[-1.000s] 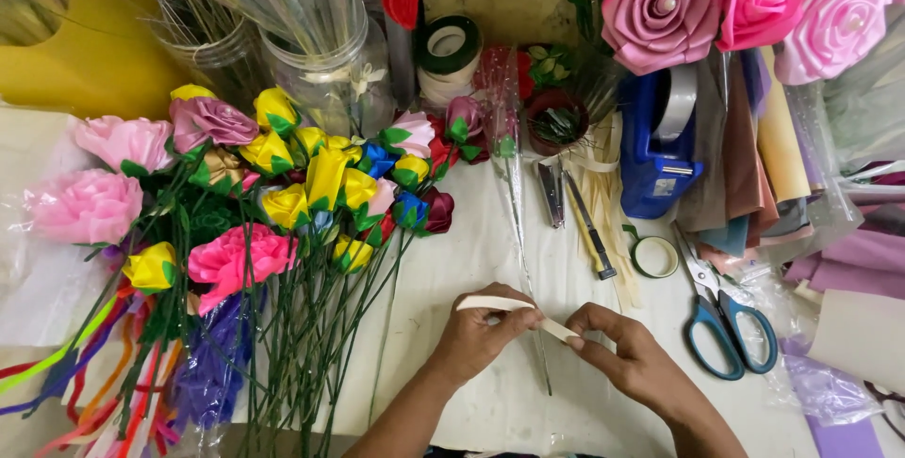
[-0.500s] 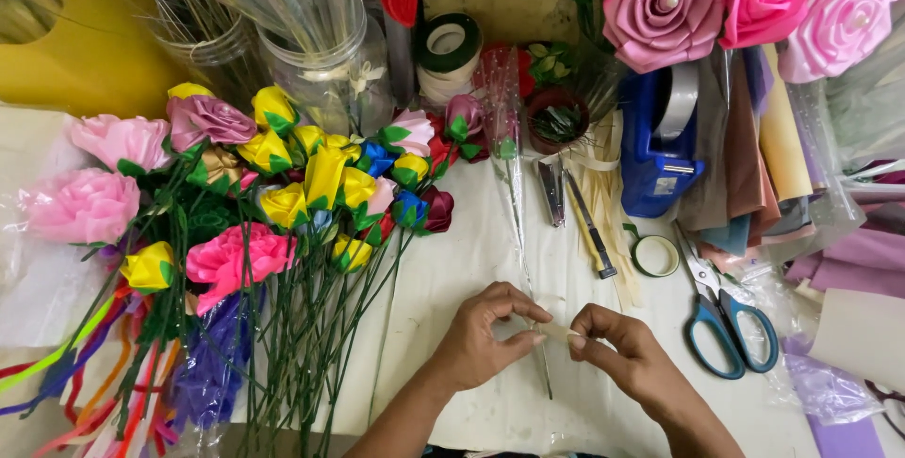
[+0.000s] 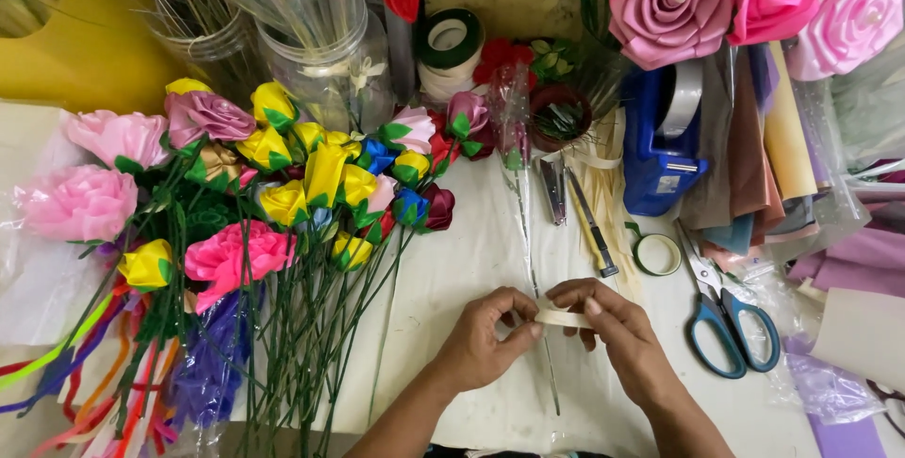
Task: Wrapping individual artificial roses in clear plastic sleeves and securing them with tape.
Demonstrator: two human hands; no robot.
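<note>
**Both hands pinching a cream strip over a wrapped stem**

I am seeing the left hand and the right hand meeting at the middle of the white worktop. Both are closing thumb and fingers on a short cream paper strip, one hand at each end, so the strip is being kept taut and level. It is lying directly across a thin green wire stem in a clear cellophane sleeve, which is running away from me toward the jars. Holding the strip crosswise at that point, I judge, is keeping it square to the stem.

Just to the right, blue-handled scissors and a small green tape ring are lying within reach of the right hand. A spread of ribbon flowers on green stems is occupying the left side.

Compared with one second ago, the hands are sitting closer together, and the strip is showing shorter between them.
</note>
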